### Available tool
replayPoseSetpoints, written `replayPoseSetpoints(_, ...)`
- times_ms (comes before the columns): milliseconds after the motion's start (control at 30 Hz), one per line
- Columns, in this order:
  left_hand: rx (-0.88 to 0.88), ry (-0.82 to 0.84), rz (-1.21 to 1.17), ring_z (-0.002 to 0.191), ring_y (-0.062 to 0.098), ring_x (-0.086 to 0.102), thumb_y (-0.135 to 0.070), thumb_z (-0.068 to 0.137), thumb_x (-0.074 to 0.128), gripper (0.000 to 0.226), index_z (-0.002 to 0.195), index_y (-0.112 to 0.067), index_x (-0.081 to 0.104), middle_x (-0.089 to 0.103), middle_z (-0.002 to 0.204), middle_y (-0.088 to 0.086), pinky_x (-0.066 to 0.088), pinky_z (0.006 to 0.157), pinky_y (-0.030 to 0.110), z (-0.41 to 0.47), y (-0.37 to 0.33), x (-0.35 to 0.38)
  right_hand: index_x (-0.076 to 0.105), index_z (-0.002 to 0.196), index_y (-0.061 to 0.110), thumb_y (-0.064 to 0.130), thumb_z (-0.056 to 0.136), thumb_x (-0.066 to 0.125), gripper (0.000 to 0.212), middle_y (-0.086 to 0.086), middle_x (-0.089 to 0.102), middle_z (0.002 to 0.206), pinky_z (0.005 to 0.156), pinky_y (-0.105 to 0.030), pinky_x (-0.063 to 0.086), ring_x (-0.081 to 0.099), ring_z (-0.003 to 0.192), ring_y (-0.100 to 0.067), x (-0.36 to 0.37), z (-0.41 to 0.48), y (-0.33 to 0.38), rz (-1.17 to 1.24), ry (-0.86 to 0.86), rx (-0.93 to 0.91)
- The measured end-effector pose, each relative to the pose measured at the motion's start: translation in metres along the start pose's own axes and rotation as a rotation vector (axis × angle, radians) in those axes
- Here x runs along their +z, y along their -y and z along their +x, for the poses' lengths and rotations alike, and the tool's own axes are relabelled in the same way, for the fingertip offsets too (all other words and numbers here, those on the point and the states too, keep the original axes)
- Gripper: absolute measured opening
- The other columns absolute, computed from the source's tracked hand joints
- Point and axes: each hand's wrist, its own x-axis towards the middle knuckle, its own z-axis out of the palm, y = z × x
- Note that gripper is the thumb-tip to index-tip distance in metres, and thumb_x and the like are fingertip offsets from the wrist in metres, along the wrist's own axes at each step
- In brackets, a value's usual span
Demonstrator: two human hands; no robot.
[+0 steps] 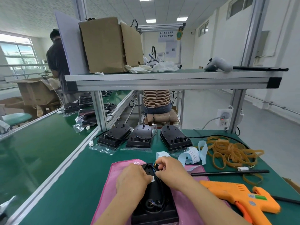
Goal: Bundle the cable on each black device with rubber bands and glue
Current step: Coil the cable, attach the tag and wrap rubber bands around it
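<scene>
A black device [155, 203] lies on a pink cloth [103, 197] at the near edge of the green bench. My left hand [133, 177] lies over the device's left side, its fingertips at a small white connector [152, 178]. My right hand [170, 169] pinches the thin cable [155, 163] at the device's far end. A heap of tan rubber bands [230, 151] sits to the right. An orange glue gun [241, 198] lies at the near right. Three more black devices [113, 135] [140, 137] [175, 138] stand in a row behind.
A black glue stick [230, 172] lies between the rubber bands and the glue gun. Pale blue label strips [193, 155] curl beside the cloth. An aluminium shelf [170, 80] with cardboard boxes spans overhead. A conveyor [40, 140] runs on the left. One person sits behind the bench, another stands far left.
</scene>
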Motion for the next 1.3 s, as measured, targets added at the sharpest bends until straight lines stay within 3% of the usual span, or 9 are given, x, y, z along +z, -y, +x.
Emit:
replayPoseSetpoints(267,-0.119,-0.067,-0.227,0.097,0.016,0.049,-0.058,0.059,0.083,0.067,0.100,-0.025,0.041,0.039,0.103,-0.007,0.046,0.080,0.033,0.003,0.013,0.012,0.064,0.116,0.024,0.017,0.082,0.067,0.035,0.009,0.059,0.100,0.089,-0.023,0.049,0.057,0.090,-0.009,0.001,0.000,-0.001,0.097,0.011,0.052)
replayPoseSetpoints(400,-0.188,-0.027,-0.362,0.096,0.019,0.057,-0.056,0.073,0.074,0.050,0.097,-0.018,0.052,0.054,0.103,-0.002,0.049,0.085,0.038,0.005,0.021,0.018,0.057,0.087,0.022,0.032,0.080,0.067,0.015,0.007,0.057,0.083,0.068,-0.028,0.046,0.053,0.076,-0.012,-0.006,-0.003,0.000,-0.012,0.004,0.118)
replayPoseSetpoints(533,-0.144,-0.025,-0.345,0.093,0.021,0.057,-0.048,0.085,0.065,0.036,0.092,-0.015,0.054,0.056,0.099,-0.001,0.049,0.083,0.040,0.007,0.024,0.020,0.037,0.063,0.022,0.055,0.082,0.055,0.041,0.003,0.044,0.066,0.051,-0.027,0.033,0.041,0.058,-0.014,-0.015,-0.005,-0.001,-0.197,0.154,0.193)
replayPoseSetpoints(667,-0.107,-0.067,-0.327,0.093,0.020,0.050,-0.042,0.089,0.063,0.030,0.090,-0.014,0.052,0.052,0.096,-0.001,0.040,0.077,0.035,0.005,0.023,0.020,0.059,0.083,0.014,0.070,0.079,0.052,0.056,-0.007,0.066,0.090,0.078,-0.032,0.056,0.065,0.081,-0.025,-0.017,-0.007,-0.006,-0.124,0.245,0.238)
replayPoseSetpoints(800,-0.100,-0.132,-0.373,0.090,0.017,0.051,-0.038,0.092,0.061,0.021,0.088,-0.018,0.054,0.050,0.094,-0.006,0.040,0.075,0.034,0.000,0.020,0.017,0.063,0.095,0.013,0.069,0.068,0.065,0.062,-0.004,0.069,0.087,0.067,-0.027,0.053,0.065,0.068,-0.019,-0.017,-0.006,-0.010,0.146,0.254,0.293)
replayPoseSetpoints(900,-0.056,-0.177,-0.402,0.089,0.014,0.054,-0.038,0.092,0.061,0.018,0.087,-0.023,0.054,0.051,0.093,-0.009,0.041,0.074,0.032,-0.005,0.017,0.013,0.047,0.136,0.021,0.067,0.065,0.071,0.088,0.004,0.060,0.125,0.088,-0.029,0.049,0.060,0.105,-0.013,-0.023,-0.006,-0.012,0.245,0.219,0.288)
replayPoseSetpoints(1100,0.006,-0.215,-0.394,0.087,0.011,0.052,-0.037,0.093,0.059,0.018,0.082,-0.025,0.052,0.051,0.092,-0.010,0.037,0.071,0.029,-0.009,0.013,0.011,0.013,0.153,0.019,0.036,0.079,0.078,0.101,-0.004,0.045,0.137,0.097,-0.034,0.041,0.049,0.118,-0.024,-0.036,0.000,-0.010,0.557,-0.319,0.273)
replayPoseSetpoints(1233,0.006,-0.226,-0.420,0.088,0.011,0.052,-0.035,0.093,0.060,0.016,0.082,-0.027,0.052,0.052,0.092,-0.010,0.038,0.073,0.030,-0.009,0.013,0.011,0.060,0.113,0.002,0.062,0.082,0.065,0.068,-0.014,0.067,0.097,0.063,-0.028,0.046,0.058,0.076,-0.020,-0.034,-0.003,-0.012,0.510,-0.116,0.365)
replayPoseSetpoints(1300,0.025,-0.246,-0.447,0.088,0.009,0.053,-0.034,0.092,0.061,0.015,0.081,-0.030,0.053,0.052,0.091,-0.011,0.038,0.072,0.028,-0.012,0.012,0.010,0.058,0.080,0.010,0.075,0.070,0.065,0.067,-0.008,0.056,0.071,0.060,-0.030,0.042,0.045,0.061,-0.019,-0.031,-0.008,-0.010,0.515,0.072,0.357)
